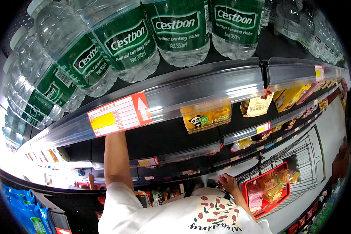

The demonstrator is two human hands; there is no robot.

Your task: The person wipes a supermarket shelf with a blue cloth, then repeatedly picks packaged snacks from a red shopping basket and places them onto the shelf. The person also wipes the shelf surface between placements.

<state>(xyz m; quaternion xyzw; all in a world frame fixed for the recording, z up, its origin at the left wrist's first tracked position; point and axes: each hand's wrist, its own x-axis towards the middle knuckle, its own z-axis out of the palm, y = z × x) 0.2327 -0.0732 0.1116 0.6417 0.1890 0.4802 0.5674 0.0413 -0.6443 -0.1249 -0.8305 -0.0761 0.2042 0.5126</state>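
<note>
My left forearm (116,156) reaches up under the bottle shelf, and the shelf's clear front rail with a red-and-white price label (121,113) hides that hand. What the hand touches or holds does not show. Right of that arm, a yellow package with a panda picture (206,117) sits on the shelf below, beside a cream-coloured packet (257,105). My right hand (227,183) is lowered on the right, its fingers curled in with nothing visible in them. It is nearest a red basket (244,194) in a shopping cart, which holds yellow packages (273,185) and a pink packet (255,197).
Rows of green-labelled water bottles (179,31) fill the upper shelf close in front. The wire shopping cart (306,156) stands to the right on a pale floor. More packaged goods (292,97) line the shelves farther right. Blue bags (27,210) are at the lower left.
</note>
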